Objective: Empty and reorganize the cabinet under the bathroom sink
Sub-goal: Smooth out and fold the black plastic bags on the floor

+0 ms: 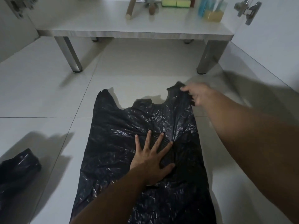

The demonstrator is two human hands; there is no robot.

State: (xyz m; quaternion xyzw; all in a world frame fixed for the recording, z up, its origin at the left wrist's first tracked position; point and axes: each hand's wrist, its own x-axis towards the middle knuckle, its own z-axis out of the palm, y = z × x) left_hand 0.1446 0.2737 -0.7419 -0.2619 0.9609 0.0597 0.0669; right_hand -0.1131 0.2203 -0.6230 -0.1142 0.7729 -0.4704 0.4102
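Note:
A large black plastic bag (123, 143) lies spread flat on the white tiled floor, its two handle loops pointing toward the cabinet. My left hand (153, 157) presses on the bag's middle with fingers spread and straight. My right hand (196, 93), blurred by motion, is at the bag's right handle loop (177, 89) and its fingers seem to pinch the plastic there. The cabinet's bottom shelf (113, 26) stands on metal legs just beyond the bag.
On the shelf lie a wooden stick (130, 9), yellow-green sponges (176, 3), blue bottles and a yellowish container (213, 15). Open cabinet doors with hinges (247, 9) flank it. A second crumpled black bag (17, 165) sits at the left on the floor.

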